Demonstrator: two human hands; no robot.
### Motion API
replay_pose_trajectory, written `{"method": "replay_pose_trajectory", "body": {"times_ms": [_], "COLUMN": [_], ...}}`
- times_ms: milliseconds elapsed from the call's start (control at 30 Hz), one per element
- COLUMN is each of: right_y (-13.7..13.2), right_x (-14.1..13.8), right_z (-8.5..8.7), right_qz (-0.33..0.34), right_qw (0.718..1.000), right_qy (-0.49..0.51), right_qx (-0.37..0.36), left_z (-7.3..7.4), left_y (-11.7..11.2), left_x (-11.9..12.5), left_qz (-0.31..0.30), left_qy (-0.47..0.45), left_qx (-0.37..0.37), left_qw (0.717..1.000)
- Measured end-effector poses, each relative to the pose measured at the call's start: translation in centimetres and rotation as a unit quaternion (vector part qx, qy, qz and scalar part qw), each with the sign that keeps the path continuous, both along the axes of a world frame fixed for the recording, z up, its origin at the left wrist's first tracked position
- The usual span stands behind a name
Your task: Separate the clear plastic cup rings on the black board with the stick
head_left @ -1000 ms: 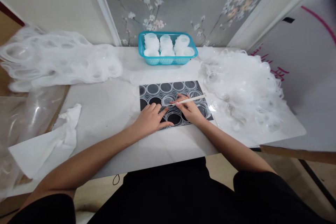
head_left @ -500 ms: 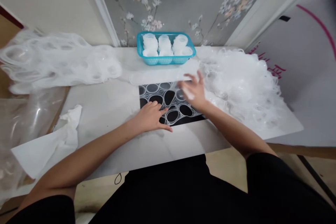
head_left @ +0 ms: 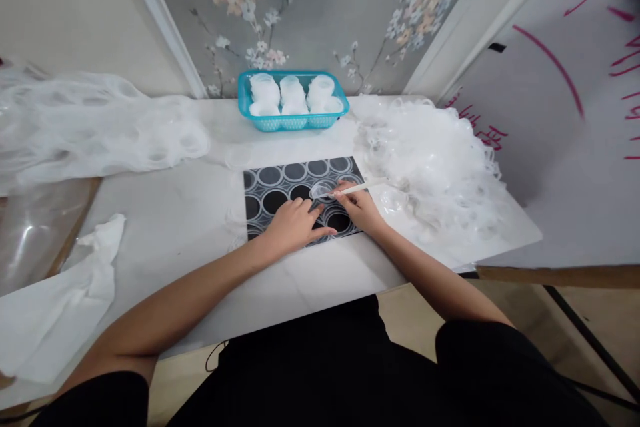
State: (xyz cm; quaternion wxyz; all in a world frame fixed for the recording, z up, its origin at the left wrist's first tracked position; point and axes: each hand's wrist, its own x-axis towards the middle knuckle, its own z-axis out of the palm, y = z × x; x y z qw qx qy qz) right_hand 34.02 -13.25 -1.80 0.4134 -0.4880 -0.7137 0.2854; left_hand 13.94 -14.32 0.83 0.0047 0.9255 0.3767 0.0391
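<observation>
A black sheet [head_left: 251, 229] lies on the table under a translucent film with rows of round outlines. My left hand [head_left: 293, 221] rests on its near part, fingers spread and pressing down. At the sheet's right side, my right hand [head_left: 359, 207] pinches a thin white stick-like tool [head_left: 361, 187], its exact kind unclear. The tool slants, with its tip at the edge of a clear round disc [head_left: 321, 190] in the film. Both hands cover parts of the sheet's near rows.
Behind the sheet stands a blue basket [head_left: 295, 122] with several stacks of round white discs. A heap of film scraps [head_left: 425, 153] lies on the right, and perforated film [head_left: 100, 123] on the left. Crumpled white paper [head_left: 85, 287] lies near left.
My right hand has come down from above the sheet and now pinches the white tool at the disc. The film's circles now sit in even rows. The view has shifted rightward.
</observation>
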Motion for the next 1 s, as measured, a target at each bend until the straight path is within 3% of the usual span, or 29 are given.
{"method": "replay_pose_trajectory", "body": {"times_ms": [367, 467, 567, 633, 667, 767, 800, 833, 933, 1000], "right_y": [-0.2, -1.2, -0.9, 0.7, 1.8, 4.4, 4.6, 4.4, 2.1, 0.5], "right_x": [0.2, -0.3, -0.7, -0.4, 0.0, 1.9, 2.6, 3.2, 4.2, 4.4], "right_z": [0.1, 0.1, 1.1, 2.5, 3.3, 5.1, 5.2, 5.0, 3.0, 1.5], "right_qz": [-0.005, -0.012, 0.03, 0.029, -0.006, -0.214, -0.236, -0.229, -0.127, -0.097], "right_qw": [1.0, 0.99, 0.945, 0.919, 0.917, 0.921, 0.925, 0.937, 0.982, 0.993], "right_qy": [-0.018, -0.127, -0.29, -0.346, -0.347, -0.254, -0.222, -0.191, -0.111, -0.068], "right_qx": [0.004, 0.061, 0.148, 0.186, 0.195, 0.205, 0.197, 0.183, 0.087, 0.016], "left_z": [-0.3, -0.2, 0.3, 0.9, 1.2, 2.3, 2.6, 2.8, 2.7, 2.0], "left_y": [0.1, 0.3, 0.8, 1.2, 1.5, 2.0, 2.0, 1.9, 1.5, 1.2], "left_x": [-0.1, 0.0, 0.1, 0.1, 0.1, 0.5, 0.8, 1.3, 3.1, 4.4], "left_qz": [-0.008, -0.014, -0.028, -0.03, -0.027, -0.012, -0.011, -0.01, -0.008, -0.005], "left_qy": [-0.01, -0.023, -0.017, -0.01, -0.008, -0.005, -0.001, 0.002, -0.014, -0.034], "left_qx": [-0.002, -0.007, -0.032, -0.063, -0.079, -0.099, -0.094, -0.08, -0.019, 0.013], "left_qw": [1.0, 1.0, 0.999, 0.998, 0.996, 0.995, 0.996, 0.997, 1.0, 0.999]}}
